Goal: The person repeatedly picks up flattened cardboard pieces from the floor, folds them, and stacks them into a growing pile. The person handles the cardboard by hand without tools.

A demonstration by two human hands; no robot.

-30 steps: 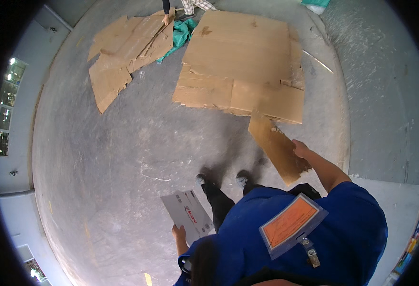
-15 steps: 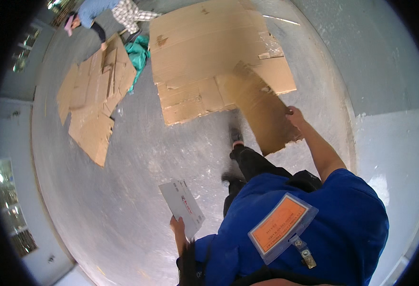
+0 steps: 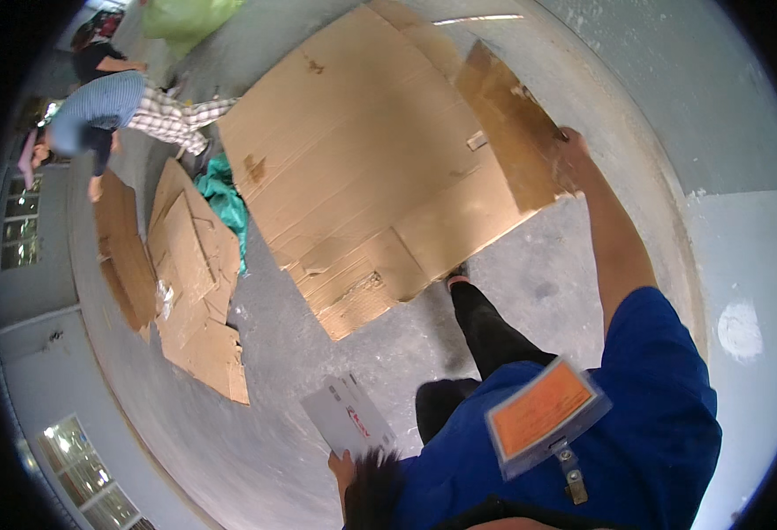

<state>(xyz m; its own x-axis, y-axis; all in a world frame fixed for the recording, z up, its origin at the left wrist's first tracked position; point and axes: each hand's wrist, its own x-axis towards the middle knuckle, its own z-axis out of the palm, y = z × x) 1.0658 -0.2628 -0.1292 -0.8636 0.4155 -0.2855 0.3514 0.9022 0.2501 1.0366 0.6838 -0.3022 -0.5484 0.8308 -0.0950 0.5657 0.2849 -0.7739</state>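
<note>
On the right, above the right edge of a broad stack of flattened tan cardboard sheets, the person's right hand holds a darker brown, roughly rectangular piece of cardboard with a torn near edge. The hand is closed on the piece's right edge, pinching it, and the arm stretches out far from the body. The brown piece overlaps the stack in this view; whether the two touch, I cannot tell.

Near and to the left, the person's left hand pinches the near edge of a flat, light grey rectangular panel with red and dark printing. The panel is well apart from the stack, over the grey concrete floor.

The stack lies flat on the floor, with brown stains on its far left part and a ragged near edge. Left of it lies a crumpled teal plastic sheet, and beyond that a smaller pile of torn tan cardboard. At the far left, a bending co-worker in a blue top and checked trousers has a hand at the far end of a long brown cardboard strip. Farther off are a second person in black and a pale green bag.
</note>
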